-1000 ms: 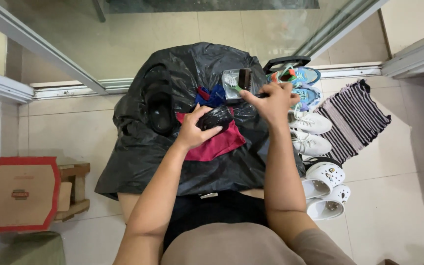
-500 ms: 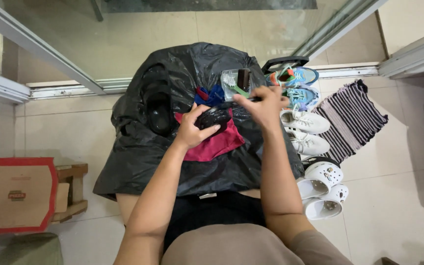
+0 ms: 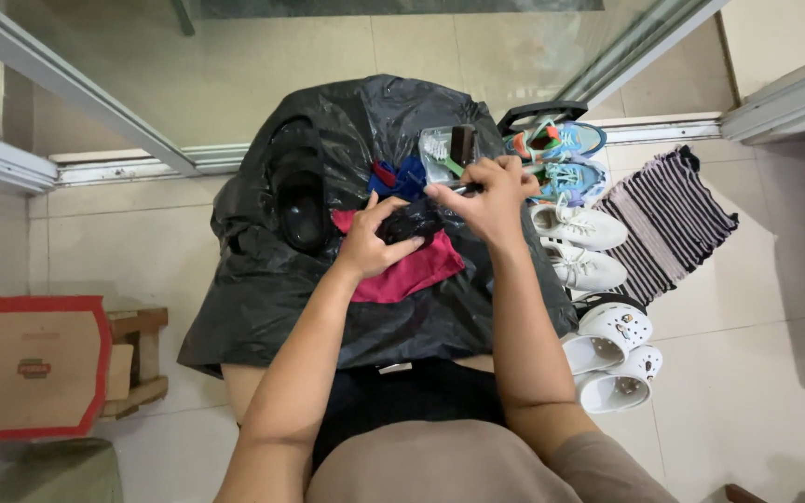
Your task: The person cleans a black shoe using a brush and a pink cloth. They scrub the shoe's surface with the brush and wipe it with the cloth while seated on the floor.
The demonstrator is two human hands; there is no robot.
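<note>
From the head camera I look straight down past my own arms. At nine o'clock low in the view sits an octagonal cardboard box (image 3: pixel 32 368) with a red border, resting on a small wooden stool (image 3: pixel 142 359). Moving toward the centre, a big black plastic bag (image 3: pixel 263 279) is spread over my lap, and a dark shoe (image 3: pixel 300 200) lies on it at about eleven o'clock from my hands.

My left hand (image 3: pixel 372 240) is curled around the near end of a small black bundle (image 3: pixel 414 222), thumb on top and fingers under it, so it is grasping that. The bundle sits at the middle of the bag, directly above a dark red cloth (image 3: pixel 412 272) that lies flat on the plastic. A scrap of blue cloth (image 3: pixel 407 177) shows just beyond, at twelve o'clock.

My right hand (image 3: pixel 488 196) is clenched, fingertips pinching something thin and dark at the far end of the same bundle; I cannot tell exactly what that piece is. Just past it, at twelve o'clock, a clear plastic pack (image 3: pixel 440 154) rests on the bag.

At three o'clock, on the tiled floor, shoes are lined up: blue sneakers (image 3: pixel 561 158), white sneakers (image 3: pixel 575 247) and white clogs (image 3: pixel 612 359). A striped mat (image 3: pixel 668 219) lies beside them.
</note>
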